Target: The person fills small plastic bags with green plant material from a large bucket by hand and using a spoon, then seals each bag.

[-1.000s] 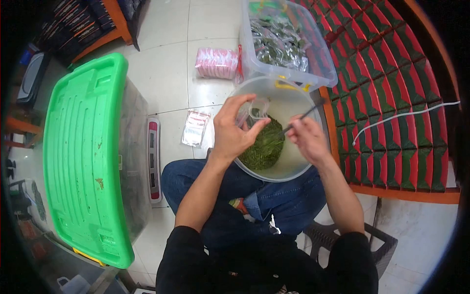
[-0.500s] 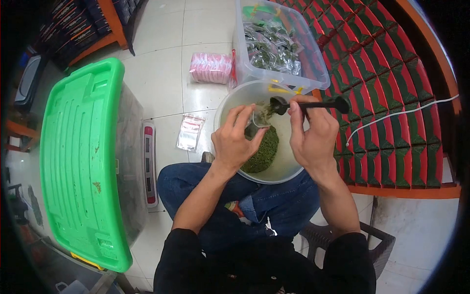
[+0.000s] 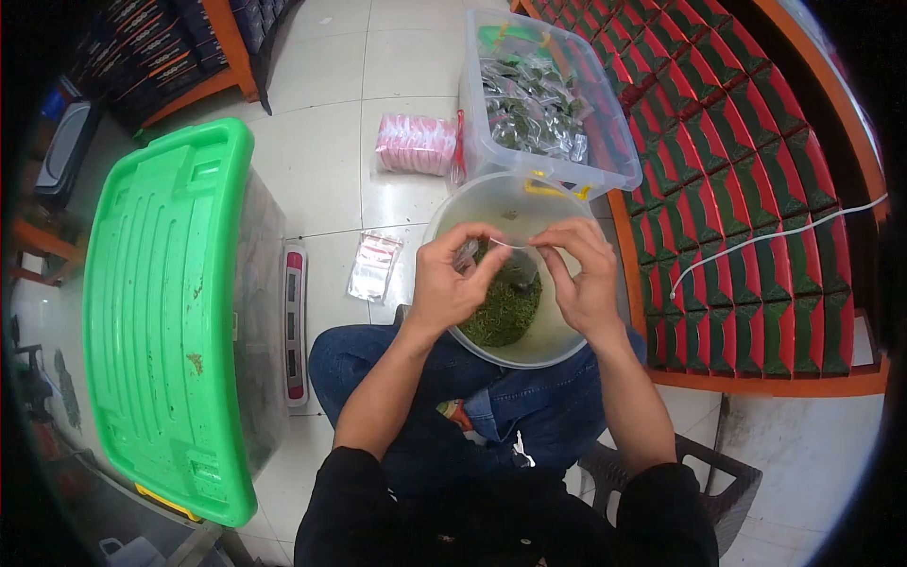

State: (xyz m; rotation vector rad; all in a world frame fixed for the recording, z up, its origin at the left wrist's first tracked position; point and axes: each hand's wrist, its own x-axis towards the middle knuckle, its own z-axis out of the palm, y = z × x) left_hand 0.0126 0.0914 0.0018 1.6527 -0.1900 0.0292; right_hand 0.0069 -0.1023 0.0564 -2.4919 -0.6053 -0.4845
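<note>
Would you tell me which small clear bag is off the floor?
The bag pinched between the left hand and right hand above the round tub; the spare bag lies flat on the tiles left of it.

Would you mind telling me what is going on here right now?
A seated person holds a small clear bag over a round tub of loose green leaves. The left hand and right hand both pinch the bag's top edge. Behind the tub stands a clear bin of filled packets, with a pink stack beside it. A flat pouch lies on the floor, and a green-lidded crate sits to the person's left.
</note>
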